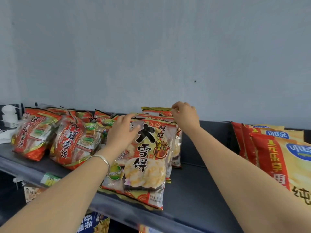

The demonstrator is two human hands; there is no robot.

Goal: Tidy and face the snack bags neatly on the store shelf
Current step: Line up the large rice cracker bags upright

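Both bare forearms reach over the dark shelf: left hand rests flat, fingers loose, on the front gold-and-red rice-cracker bag; right hand pinches the rear bag's top edge.

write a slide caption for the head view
Both hands straighten a stack of rice cracker bags on a dark store shelf.

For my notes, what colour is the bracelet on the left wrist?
Silver, a plain metal bracelet, seen best in the head view.

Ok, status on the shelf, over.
Left hand flat on front rice cracker bag. Right hand pinching rear bag's top edge. Nothing blocking.
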